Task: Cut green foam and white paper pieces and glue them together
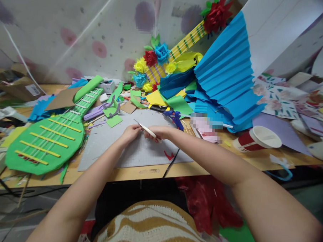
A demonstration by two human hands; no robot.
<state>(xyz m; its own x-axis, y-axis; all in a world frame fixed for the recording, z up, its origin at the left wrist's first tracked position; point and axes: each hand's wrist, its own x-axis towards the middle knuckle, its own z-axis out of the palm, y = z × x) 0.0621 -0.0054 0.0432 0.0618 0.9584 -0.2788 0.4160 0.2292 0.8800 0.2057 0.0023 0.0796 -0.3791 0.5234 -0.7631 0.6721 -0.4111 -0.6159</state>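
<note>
Over the grey cutting mat [98,146], my right hand [162,132] is closed around a slim white-handled tool [149,131]. A thin, dark, pointed tip sticks out from the handle toward the upper left; its exact kind is unclear. My left hand [131,133] is close beside that tip, fingers pinched together. Whatever those fingers hold is too small to make out. A red scrap [169,155] lies on the mat below my right hand. Behind my hands a blue glue gun [175,118] rests at the mat's far edge.
To the left lies a green paper lute [46,142] with yellow strips. Paper flowers [150,60] adorn a yellow-necked instrument [187,42] at the back. A pleated blue paper fan [228,72] stands at right, near a red-and-white cup [253,141]. Green scraps [114,121] and a black cable [171,164] are close by.
</note>
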